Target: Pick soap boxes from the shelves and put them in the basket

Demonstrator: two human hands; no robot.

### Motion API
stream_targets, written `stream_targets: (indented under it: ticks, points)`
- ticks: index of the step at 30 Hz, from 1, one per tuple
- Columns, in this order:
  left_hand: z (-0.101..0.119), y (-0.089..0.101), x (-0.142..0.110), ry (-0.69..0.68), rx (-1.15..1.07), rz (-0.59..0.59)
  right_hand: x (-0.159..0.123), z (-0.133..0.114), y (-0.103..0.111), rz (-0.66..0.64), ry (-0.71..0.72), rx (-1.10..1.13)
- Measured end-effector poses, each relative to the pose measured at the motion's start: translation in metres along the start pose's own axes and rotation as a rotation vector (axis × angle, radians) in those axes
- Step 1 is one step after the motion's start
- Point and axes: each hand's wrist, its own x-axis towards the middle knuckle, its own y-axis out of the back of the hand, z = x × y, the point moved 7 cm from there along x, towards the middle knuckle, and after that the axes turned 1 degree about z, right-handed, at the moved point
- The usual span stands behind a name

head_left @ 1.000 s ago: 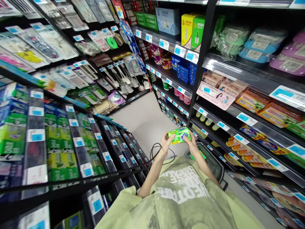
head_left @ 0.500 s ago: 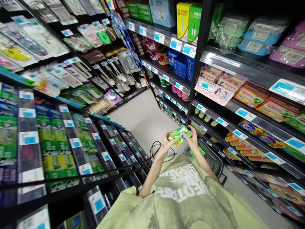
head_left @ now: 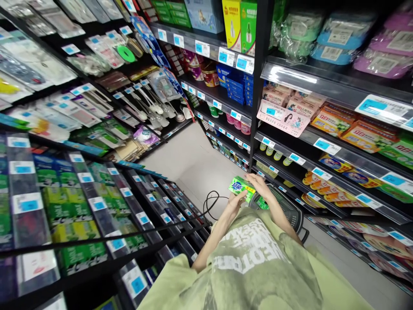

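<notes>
A green and yellow soap pack [head_left: 238,184] with blue lettering is held in front of my body, above the floor. My left hand [head_left: 237,201] grips it from below at the near side, fingers closed against the wrapper. On its right end, my right hand [head_left: 259,186] is wrapped over the top, fingers together. Just beneath my right forearm stands a dark shopping basket [head_left: 292,213]. Inside it lies another green pack [head_left: 262,204], partly hidden by my arm.
Shelves of boxed goods [head_left: 335,118] line the right side, with orange and pink packs. A rack of green packets [head_left: 72,215] slopes along the left. Ladles and spatulas [head_left: 155,105] hang farther back. A black cable [head_left: 211,202] loops beside my left arm, over the pale aisle floor [head_left: 183,150].
The soap pack has been turned in my hands, so a different printed face shows. My right hand has shifted from its end to over its top. The view has swung slightly right.
</notes>
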Motion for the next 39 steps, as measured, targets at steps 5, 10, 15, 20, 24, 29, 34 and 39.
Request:
stream_targets:
  ticks: [5,10,15,20,24,29,34,39]
  points:
    - [0.015,0.004,0.004,-0.121,-0.083,0.120,-0.003,0.007,-0.004,-0.032,-0.030,0.133]
    - [0.016,0.005,0.004,-0.172,-0.083,0.136,-0.004,0.003,-0.004,-0.005,-0.028,0.108]
    - [0.022,0.007,0.004,-0.246,-0.015,0.133,-0.002,0.005,-0.005,-0.001,-0.032,0.123]
    - [0.030,0.008,0.005,-0.328,0.091,0.167,0.005,0.007,-0.008,-0.017,-0.017,0.084]
    - [0.044,0.009,0.002,-0.425,0.264,0.239,0.003,0.004,-0.008,-0.011,-0.010,0.052]
    - [0.071,0.015,-0.010,-0.615,0.463,0.367,-0.016,0.003,-0.029,-0.039,-0.071,0.282]
    - [0.085,0.002,-0.012,-0.755,0.602,0.167,-0.026,-0.005,-0.052,-0.074,-0.032,0.516]
    - [0.097,-0.016,-0.023,-0.872,0.764,0.086,-0.020,0.004,-0.045,-0.039,-0.087,0.696]
